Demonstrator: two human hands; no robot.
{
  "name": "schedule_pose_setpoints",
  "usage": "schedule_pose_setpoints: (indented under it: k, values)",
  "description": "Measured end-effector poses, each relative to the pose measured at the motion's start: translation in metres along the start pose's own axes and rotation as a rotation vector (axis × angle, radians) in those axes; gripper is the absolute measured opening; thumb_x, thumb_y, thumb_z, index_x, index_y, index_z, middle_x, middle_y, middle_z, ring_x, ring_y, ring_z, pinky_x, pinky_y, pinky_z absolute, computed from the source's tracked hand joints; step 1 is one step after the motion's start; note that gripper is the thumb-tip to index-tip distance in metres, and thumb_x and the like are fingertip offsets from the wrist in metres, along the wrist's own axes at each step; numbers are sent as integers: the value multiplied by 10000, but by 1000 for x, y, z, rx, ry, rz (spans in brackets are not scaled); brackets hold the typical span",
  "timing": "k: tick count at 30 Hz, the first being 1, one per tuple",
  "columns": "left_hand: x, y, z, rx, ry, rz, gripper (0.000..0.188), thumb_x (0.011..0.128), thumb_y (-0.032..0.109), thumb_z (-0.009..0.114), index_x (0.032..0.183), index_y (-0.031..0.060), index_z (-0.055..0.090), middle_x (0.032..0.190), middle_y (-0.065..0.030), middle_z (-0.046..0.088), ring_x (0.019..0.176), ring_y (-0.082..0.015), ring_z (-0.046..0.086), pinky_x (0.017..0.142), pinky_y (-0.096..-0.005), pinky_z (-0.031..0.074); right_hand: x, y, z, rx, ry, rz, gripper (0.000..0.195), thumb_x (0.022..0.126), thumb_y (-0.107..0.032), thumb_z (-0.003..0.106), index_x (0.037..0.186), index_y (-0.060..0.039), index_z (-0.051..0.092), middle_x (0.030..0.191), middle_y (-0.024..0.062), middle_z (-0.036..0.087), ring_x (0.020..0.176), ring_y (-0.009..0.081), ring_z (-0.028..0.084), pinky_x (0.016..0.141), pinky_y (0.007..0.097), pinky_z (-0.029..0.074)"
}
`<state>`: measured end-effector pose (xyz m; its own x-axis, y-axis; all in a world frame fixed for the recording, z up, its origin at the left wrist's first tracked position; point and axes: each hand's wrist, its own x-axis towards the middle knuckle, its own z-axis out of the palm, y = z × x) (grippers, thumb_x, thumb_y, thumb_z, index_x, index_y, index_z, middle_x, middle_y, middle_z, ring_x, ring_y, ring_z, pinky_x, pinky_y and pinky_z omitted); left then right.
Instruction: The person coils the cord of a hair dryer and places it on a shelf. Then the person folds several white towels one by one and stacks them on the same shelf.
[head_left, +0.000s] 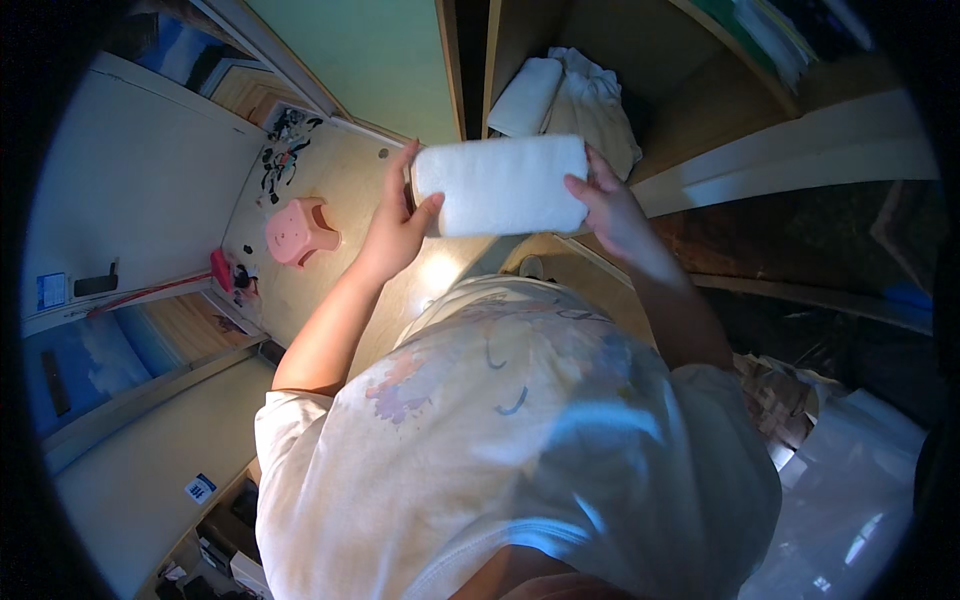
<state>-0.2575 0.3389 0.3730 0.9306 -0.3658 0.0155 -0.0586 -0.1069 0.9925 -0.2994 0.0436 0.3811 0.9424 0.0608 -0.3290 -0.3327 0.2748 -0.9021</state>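
Between my two hands is a white folded cloth, perhaps a towel (501, 185), held up level in front of the open cabinet. My left hand (401, 217) grips its left end, thumb on the near face. At the right end my right hand (609, 202) holds it the same way. Just beyond, on the cabinet shelf, lie a smaller white folded cloth (526, 96) and a cream gathered cloth (591, 112), side by side and touching.
A pink plastic stool (298, 231) stands on the floor at the left, near small dark items (281, 161) along the wall. A white door (142, 172) is at far left. White plastic sheeting (840, 495) lies at lower right.
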Motion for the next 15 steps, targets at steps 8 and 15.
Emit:
schedule_pose_setpoints:
  k: [8,15]
  values:
    - [-51,-20,12,-155,-101,-642,495,997,140,573,1446,183,369,684,25,444,547,-45,383,471,-233,358,-32,76,-20,-46,78,409,535,979,-202,593,1473,-130,399,1217,107,583,1036,195,593,873,373,511]
    - [-58,-62,13,-499,-200,-882,338,1042,208,484,1355,80,473,863,-10,614,626,-65,546,489,-223,437,-21,64,-21,-309,-86,604,353,1032,-301,483,1275,-82,615,1079,44,658,941,138,638,804,296,517]
